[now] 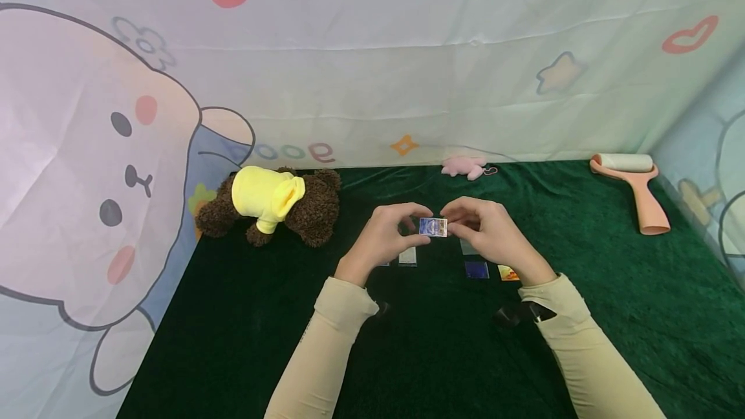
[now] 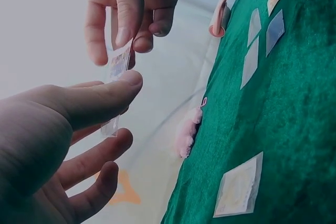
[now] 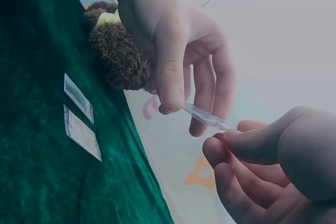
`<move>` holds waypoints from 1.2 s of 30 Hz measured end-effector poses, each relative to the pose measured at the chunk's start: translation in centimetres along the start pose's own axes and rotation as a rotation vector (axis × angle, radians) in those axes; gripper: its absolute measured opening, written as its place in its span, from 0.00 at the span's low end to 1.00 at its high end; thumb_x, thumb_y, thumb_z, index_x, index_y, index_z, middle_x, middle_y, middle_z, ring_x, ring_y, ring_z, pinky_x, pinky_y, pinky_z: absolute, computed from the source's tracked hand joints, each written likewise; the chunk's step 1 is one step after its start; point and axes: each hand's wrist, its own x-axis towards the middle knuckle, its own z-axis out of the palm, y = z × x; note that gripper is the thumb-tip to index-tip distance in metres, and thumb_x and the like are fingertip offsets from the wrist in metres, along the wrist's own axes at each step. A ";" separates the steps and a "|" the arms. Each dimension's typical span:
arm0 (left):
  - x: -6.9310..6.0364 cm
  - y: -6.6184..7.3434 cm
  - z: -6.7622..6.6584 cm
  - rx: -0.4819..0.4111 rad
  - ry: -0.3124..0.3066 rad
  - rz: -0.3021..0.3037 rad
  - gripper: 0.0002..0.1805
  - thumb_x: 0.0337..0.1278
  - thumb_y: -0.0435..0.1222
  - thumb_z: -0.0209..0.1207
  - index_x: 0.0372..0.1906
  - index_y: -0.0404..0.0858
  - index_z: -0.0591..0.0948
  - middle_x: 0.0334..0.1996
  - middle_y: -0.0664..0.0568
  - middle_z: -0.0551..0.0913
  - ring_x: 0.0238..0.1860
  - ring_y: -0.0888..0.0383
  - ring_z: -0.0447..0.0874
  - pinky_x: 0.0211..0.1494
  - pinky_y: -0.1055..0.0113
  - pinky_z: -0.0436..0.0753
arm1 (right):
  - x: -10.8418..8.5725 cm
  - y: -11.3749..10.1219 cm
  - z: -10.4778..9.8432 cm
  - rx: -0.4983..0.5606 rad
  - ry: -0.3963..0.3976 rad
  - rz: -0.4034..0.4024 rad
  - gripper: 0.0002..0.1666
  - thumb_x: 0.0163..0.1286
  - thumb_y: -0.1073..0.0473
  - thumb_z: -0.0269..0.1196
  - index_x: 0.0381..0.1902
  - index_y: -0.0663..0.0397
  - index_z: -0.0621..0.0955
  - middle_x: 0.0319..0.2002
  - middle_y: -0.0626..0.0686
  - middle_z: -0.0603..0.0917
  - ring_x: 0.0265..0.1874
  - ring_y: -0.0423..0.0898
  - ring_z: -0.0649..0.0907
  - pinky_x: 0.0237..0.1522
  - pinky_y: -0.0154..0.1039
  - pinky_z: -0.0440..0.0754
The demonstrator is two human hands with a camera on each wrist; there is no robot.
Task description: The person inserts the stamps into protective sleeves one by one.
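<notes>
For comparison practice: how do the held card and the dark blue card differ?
The held card is raised between the left hand and right hand; the dark blue card lies on the cloth. The held card shows multicoloured print; the dark blue card looks plainer. Both are rectangular.

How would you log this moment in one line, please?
sleeved card: held above green cloth | left hand: pinches left edge | right hand: pinches right edge | pink plush toy: behind

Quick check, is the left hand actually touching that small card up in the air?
Touching. The left wrist view shows it: the thumb of the left hand lies across the small card, with fingers behind it.
</notes>
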 end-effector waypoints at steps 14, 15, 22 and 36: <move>0.1 0.7 0.4 0.040 -0.016 0.049 0.23 0.60 0.36 0.75 0.60 0.43 0.85 0.48 0.54 0.88 0.41 0.58 0.81 0.40 0.68 0.78 | 0.0 -0.1 0.0 0.037 -0.020 0.021 0.17 0.73 0.69 0.67 0.58 0.59 0.81 0.44 0.55 0.91 0.40 0.48 0.90 0.44 0.42 0.88; 0.1 0.7 0.5 0.041 -0.017 0.051 0.23 0.61 0.37 0.75 0.60 0.43 0.85 0.48 0.54 0.88 0.41 0.56 0.81 0.40 0.68 0.78 | 0.0 0.0 0.0 0.037 -0.021 0.023 0.17 0.73 0.69 0.67 0.59 0.59 0.81 0.44 0.55 0.91 0.39 0.48 0.90 0.44 0.42 0.88; 0.1 0.7 0.6 0.035 -0.022 0.057 0.22 0.61 0.37 0.74 0.60 0.44 0.85 0.46 0.54 0.88 0.44 0.47 0.83 0.40 0.67 0.76 | -0.1 -0.1 0.0 0.038 -0.026 0.050 0.18 0.73 0.69 0.67 0.59 0.58 0.81 0.44 0.55 0.91 0.39 0.48 0.90 0.44 0.43 0.88; 0.1 0.9 1.0 -0.016 -0.021 0.085 0.24 0.59 0.37 0.76 0.60 0.42 0.85 0.51 0.53 0.88 0.43 0.61 0.80 0.49 0.52 0.86 | -0.1 0.1 -0.1 0.026 -0.021 0.066 0.15 0.73 0.66 0.68 0.56 0.57 0.81 0.41 0.53 0.91 0.37 0.47 0.90 0.43 0.44 0.87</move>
